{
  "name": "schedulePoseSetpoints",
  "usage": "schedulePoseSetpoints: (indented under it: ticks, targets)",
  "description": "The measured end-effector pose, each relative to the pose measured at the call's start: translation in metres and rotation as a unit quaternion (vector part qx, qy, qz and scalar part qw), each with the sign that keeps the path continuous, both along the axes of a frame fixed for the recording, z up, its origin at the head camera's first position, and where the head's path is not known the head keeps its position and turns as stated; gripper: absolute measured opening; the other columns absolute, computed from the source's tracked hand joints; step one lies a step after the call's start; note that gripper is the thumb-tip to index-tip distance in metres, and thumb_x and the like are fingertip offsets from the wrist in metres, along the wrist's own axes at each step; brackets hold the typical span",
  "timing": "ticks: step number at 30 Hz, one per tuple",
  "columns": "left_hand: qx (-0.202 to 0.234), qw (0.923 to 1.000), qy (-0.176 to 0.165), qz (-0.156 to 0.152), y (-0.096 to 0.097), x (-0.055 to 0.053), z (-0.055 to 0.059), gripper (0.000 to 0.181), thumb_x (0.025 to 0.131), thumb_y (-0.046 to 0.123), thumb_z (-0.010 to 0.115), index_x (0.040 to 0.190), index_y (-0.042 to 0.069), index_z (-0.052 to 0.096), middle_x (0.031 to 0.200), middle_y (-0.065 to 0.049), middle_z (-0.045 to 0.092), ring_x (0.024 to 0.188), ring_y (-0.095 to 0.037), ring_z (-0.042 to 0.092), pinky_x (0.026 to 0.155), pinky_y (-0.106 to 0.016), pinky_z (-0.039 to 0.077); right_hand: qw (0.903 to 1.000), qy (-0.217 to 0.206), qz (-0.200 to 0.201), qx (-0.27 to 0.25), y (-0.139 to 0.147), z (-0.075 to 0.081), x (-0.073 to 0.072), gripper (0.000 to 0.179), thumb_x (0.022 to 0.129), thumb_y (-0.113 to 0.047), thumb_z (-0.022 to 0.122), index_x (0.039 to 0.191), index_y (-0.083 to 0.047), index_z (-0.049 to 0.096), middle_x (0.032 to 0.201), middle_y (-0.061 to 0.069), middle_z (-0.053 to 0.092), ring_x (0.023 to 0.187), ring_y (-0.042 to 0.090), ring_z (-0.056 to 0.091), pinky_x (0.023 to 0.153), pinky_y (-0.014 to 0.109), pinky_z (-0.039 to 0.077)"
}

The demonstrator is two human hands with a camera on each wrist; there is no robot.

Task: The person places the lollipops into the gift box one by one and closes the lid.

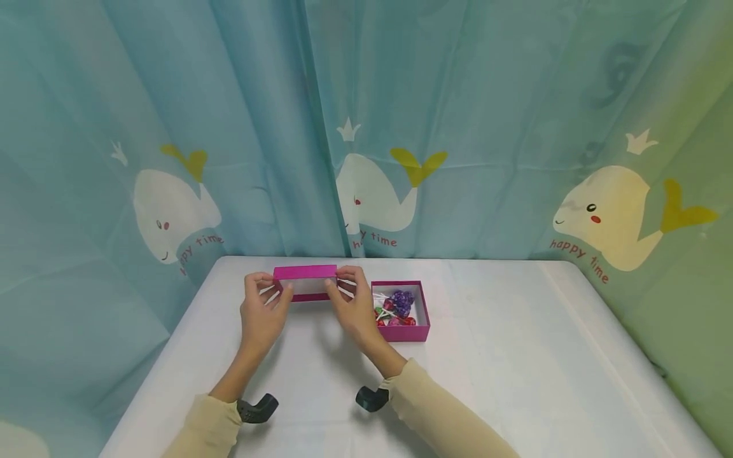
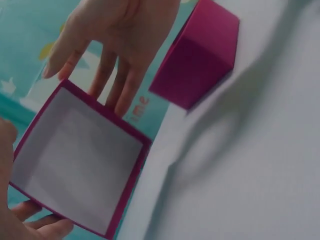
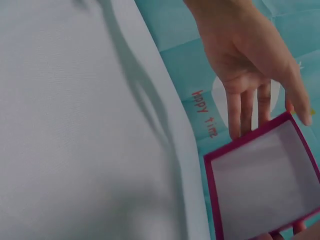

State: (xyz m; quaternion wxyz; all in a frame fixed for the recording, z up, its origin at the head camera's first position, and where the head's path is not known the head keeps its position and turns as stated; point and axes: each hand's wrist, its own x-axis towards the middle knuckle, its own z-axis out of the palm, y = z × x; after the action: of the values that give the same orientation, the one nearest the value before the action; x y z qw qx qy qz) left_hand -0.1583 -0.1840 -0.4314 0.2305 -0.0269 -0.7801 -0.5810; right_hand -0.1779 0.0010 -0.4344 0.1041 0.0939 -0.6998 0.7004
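Note:
Both hands hold a magenta box lid (image 1: 306,272) up by its two side walls, its white inside (image 2: 77,155) facing back toward the person. My left hand (image 1: 262,318) grips the left wall, with the thumb at the front rim. On the opposite wall my right hand (image 1: 354,312) does the same. To the right of the lid, a magenta box (image 1: 403,334) sits on the table with its top uncovered. Inside it lie several lollipops (image 1: 403,302) in purple, red and green wrappers, white sticks among them. The right hand partly overlaps the box's left side in the head view.
A white cloth covers the table (image 1: 515,356). Behind and on both sides hangs a blue-green curtain (image 1: 487,95) printed with whales. Dark wrist-worn devices (image 1: 259,409) stick out below the beige sleeves (image 1: 443,413).

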Motion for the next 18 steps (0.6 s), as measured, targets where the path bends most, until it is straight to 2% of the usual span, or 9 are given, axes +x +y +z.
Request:
schedulePoseSetpoints:
  ticks: [4,7,10,13,16,18]
  targets:
    - [0.000,0.9995,0.006,0.032,0.009,-0.001,0.001,0.041,0.099,0.021,0.071,0.117,-0.003,0.042,0.118,-0.022,0.056,0.120,-0.043,0.065,0.095,-0.037,0.053,0.9989,0.000,-0.046,-0.012,-0.003,0.003,0.000,0.023,0.101,-0.016,0.068,0.118,-0.005,0.056,0.119,0.014,0.060,0.118,0.034,0.063,0.104,0.050,0.051]
    - [0.005,0.9990,-0.005,0.043,0.012,-0.001,0.002,0.039,0.100,0.020,0.070,0.120,-0.001,0.045,0.117,-0.019,0.057,0.120,-0.039,0.066,0.094,-0.033,0.053,0.9980,-0.002,-0.056,-0.027,-0.003,0.010,0.003,0.023,0.101,-0.009,0.066,0.117,0.004,0.055,0.117,0.020,0.059,0.117,0.038,0.062,0.104,0.052,0.051]
    - [0.018,0.9990,-0.011,0.040,0.013,-0.001,0.002,0.040,0.099,0.014,0.071,0.129,-0.001,0.050,0.117,-0.019,0.058,0.121,-0.039,0.065,0.094,-0.027,0.053,0.9979,-0.008,-0.049,-0.042,0.000,0.023,0.011,0.026,0.099,-0.003,0.066,0.119,0.008,0.055,0.118,0.024,0.059,0.118,0.039,0.061,0.105,0.050,0.051]
    - [0.030,0.9990,0.001,0.034,0.014,-0.001,0.002,0.044,0.096,0.009,0.072,0.136,-0.001,0.056,0.120,-0.021,0.062,0.120,-0.039,0.065,0.091,-0.021,0.053,0.9984,0.000,-0.033,-0.046,0.004,0.031,0.020,0.029,0.098,0.000,0.066,0.124,0.010,0.058,0.123,0.025,0.059,0.121,0.039,0.060,0.106,0.049,0.050]
    - [0.034,0.9986,0.024,0.034,0.016,-0.002,0.002,0.043,0.093,0.006,0.076,0.134,0.000,0.063,0.125,-0.022,0.066,0.119,-0.039,0.066,0.088,-0.018,0.052,0.9988,0.015,-0.019,-0.043,0.009,0.029,0.020,0.032,0.097,0.001,0.067,0.128,0.010,0.062,0.132,0.027,0.056,0.126,0.040,0.058,0.109,0.051,0.046]
    - [0.034,0.9982,0.037,0.033,0.020,-0.001,0.005,0.042,0.092,0.004,0.077,0.132,0.000,0.066,0.128,-0.022,0.067,0.119,-0.040,0.066,0.087,-0.016,0.052,0.9989,0.024,-0.015,-0.039,0.011,0.021,0.014,0.032,0.097,0.002,0.067,0.127,0.010,0.064,0.137,0.028,0.055,0.130,0.040,0.055,0.110,0.052,0.044]
